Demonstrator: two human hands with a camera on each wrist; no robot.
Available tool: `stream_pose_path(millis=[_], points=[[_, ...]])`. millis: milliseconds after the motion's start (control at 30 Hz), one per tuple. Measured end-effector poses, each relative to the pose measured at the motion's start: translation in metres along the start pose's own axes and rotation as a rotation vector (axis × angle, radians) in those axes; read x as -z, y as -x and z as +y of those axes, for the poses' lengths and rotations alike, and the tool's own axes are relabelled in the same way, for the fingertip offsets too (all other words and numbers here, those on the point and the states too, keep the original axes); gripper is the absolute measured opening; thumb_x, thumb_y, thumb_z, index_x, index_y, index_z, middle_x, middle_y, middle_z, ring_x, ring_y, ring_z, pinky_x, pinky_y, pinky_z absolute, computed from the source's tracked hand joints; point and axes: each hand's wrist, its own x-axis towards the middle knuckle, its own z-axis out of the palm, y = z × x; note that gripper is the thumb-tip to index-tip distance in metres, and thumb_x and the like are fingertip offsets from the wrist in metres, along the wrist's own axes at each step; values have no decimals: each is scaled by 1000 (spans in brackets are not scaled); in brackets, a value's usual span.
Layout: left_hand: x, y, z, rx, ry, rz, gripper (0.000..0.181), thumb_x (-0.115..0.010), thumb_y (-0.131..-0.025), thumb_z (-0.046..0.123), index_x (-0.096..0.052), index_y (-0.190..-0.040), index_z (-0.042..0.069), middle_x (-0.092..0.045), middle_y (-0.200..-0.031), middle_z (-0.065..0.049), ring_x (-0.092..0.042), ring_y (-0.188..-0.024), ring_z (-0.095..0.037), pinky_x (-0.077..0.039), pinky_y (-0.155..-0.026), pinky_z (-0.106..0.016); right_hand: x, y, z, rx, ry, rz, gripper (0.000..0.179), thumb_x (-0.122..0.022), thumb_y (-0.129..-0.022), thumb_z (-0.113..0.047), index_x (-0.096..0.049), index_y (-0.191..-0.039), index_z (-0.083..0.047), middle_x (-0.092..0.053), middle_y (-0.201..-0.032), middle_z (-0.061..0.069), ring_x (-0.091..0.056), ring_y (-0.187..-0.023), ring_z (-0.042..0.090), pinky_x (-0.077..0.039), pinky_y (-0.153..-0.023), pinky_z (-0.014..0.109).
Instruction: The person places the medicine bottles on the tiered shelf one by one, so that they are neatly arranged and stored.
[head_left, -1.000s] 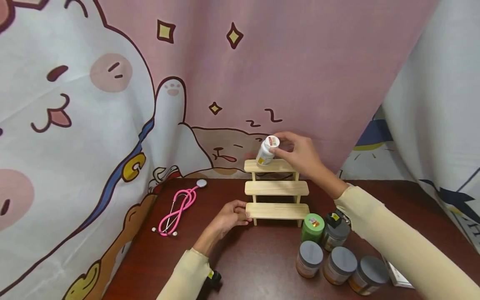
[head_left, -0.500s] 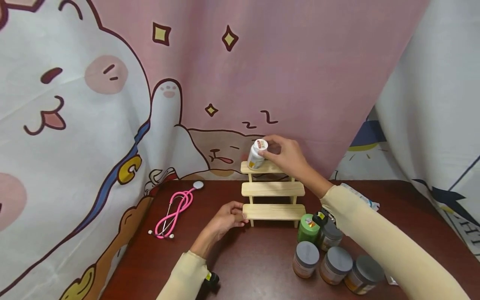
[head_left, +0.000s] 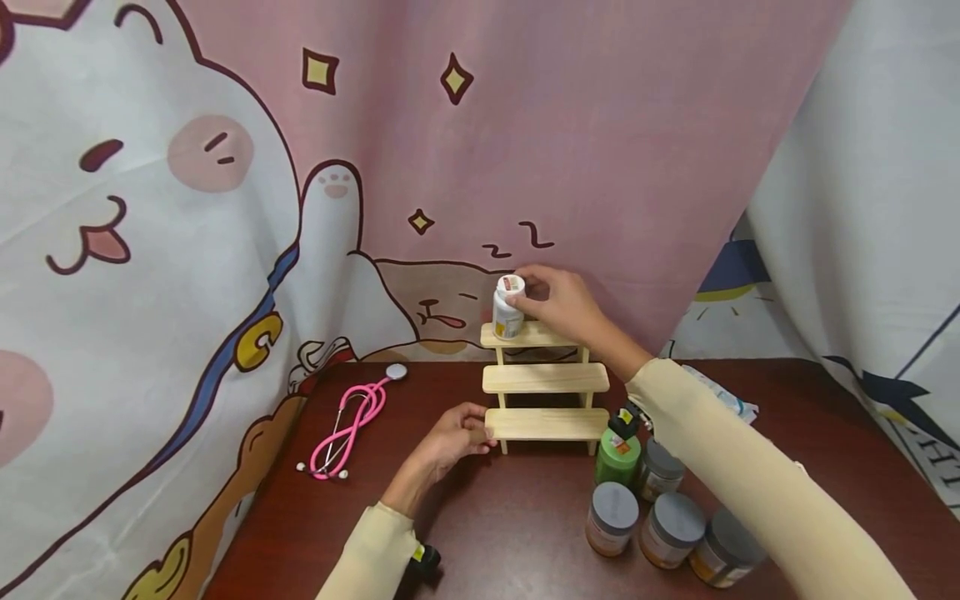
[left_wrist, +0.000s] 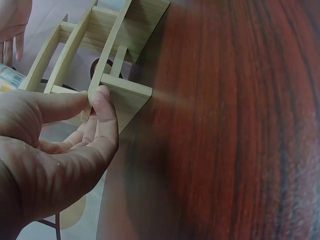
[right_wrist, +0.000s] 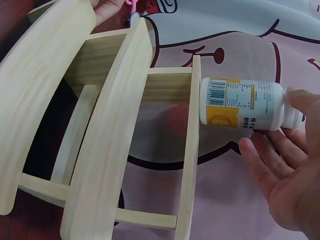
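On the top tier of the wooden stand (head_left: 545,378), your right grip (head_left: 564,307) is clamped on the white bottle (right_wrist: 245,103), thumb and fingers pinching it at the cap end. The bottle stands upright at the tier's left end, its base against the board; your right wrist view shows a barcode and a yellow patch on its label. Lower down, your left grip (head_left: 453,435) pinches the left end of the stand's lowest tier between thumb and fingers. Three tiers rise stepwise away from you on the dark reddish desk (head_left: 517,533). Just off the stand's front right corner you have a green jar (head_left: 618,465), a grey-lidded jar (head_left: 662,475) beside it, and three more grey-lidded jars (head_left: 672,533) in a row nearer you. Well left of the stand lies a pink stethoscope (head_left: 350,425). A white packet (head_left: 723,396) shows beyond your right sleeve (head_left: 750,462), and a cartoon-printed cloth (head_left: 600,125) hangs behind the desk.
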Motion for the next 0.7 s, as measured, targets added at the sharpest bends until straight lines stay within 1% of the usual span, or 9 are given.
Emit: stream_pose_path(millis=[233, 467, 700], points=[[-1, 0, -2, 12, 2, -4, 36, -62, -99, -6, -50, -133, -10, -63, -99, -9, -68, -85, -15, -58, -74, -23, -5, -3, -2, 2, 35, -36, 51, -75, -99, -30, -62, -143, -9, -72, -134, 18, -74, -118, 34, -58, -106, 49], [0, 1, -3, 20, 0, -8, 37, -61, -100, -6, -49, -134, -9, -63, -101, -9, -67, -85, -15, -57, -73, -23, -10, -5, -3, -3, 59, -32, 50, -75, -100, -30, -61, -143, -9, -72, -133, 18, -74, -117, 34, -59, -103, 49], [1, 2, 1, 20, -1, -15, 37, -61, -100, -5, -49, -134, -8, -63, -103, -10, -68, -88, -18, -58, -75, -25, -11, -7, -2, -1, 36, -29, 50, -73, -101, -32, -60, -144, -11, -72, -133, 17, -74, -116, 33, -60, -101, 47]])
